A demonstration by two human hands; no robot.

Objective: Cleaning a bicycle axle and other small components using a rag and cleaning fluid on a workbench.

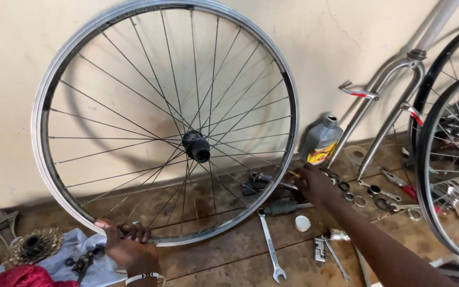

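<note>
A worn wooden floor (229, 250) carries a standing silver bicycle wheel (43, 159), a combination wrench (270, 245), a grey oil bottle (321, 141), a white cap (303, 223), a cassette of sprockets (33, 245) and a pale cloth (81, 250).

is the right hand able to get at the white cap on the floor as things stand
Probably yes: the right hand is reaching along the floor close to the white cap, which lies in the open beside the spanner, with nothing covering it.

Floor's front edge is open between spanner (271, 248) and left hand (128, 250). Right side is blocked: bottle (320, 141), fork (383, 101), loose rings (354, 197), second wheel (447, 165).
</note>
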